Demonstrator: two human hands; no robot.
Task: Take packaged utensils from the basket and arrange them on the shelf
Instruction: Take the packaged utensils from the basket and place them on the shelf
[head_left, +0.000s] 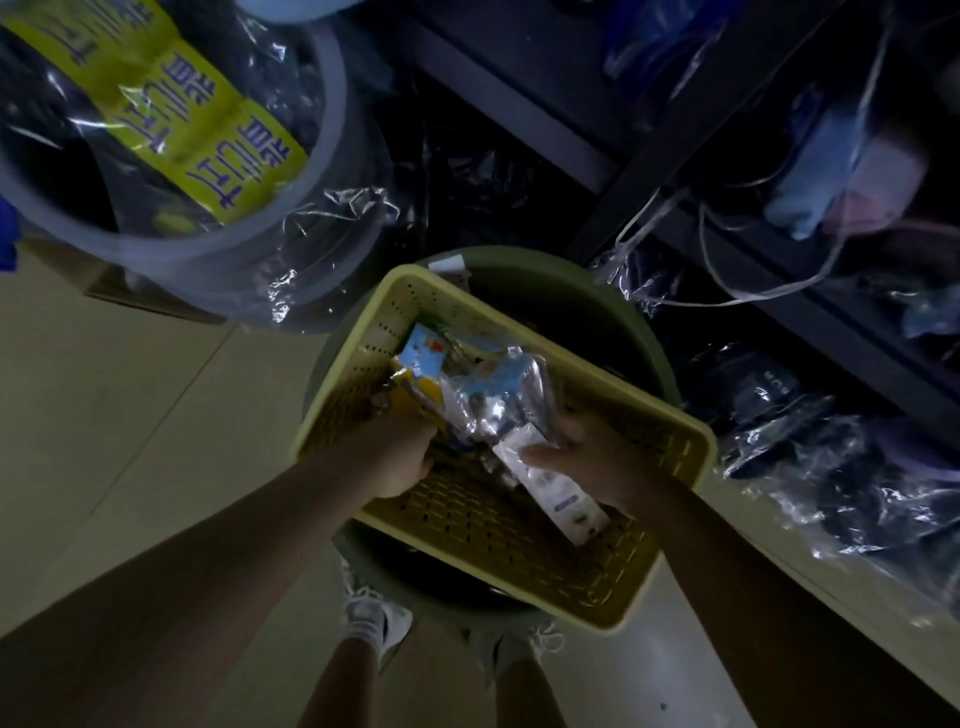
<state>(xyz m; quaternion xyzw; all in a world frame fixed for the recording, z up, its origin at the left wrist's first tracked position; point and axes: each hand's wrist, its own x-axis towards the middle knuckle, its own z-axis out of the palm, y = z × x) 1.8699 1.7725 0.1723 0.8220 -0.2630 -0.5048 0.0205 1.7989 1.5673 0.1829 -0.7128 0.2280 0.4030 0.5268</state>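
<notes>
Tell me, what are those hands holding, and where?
Both hold utensil packets in the yellow basket: left hand the yellow-blue packet's near end, right hand the white packet's top.

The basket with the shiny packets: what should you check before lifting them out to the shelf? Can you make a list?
1. Left hand has a grip on the yellow and blue packets: ok, fingers are curled on them.
2. Right hand holds the white packet: ok, thumb lies over it.
3. Yellow basket sits steady on the green tub: cannot tell, it lies across the rim.
4. Every packet is gathered: cannot tell, the hands hide part of the bottom.
5. Free spot on the dark shelf: cannot tell, too dark and crowded with bagged goods.
</notes>
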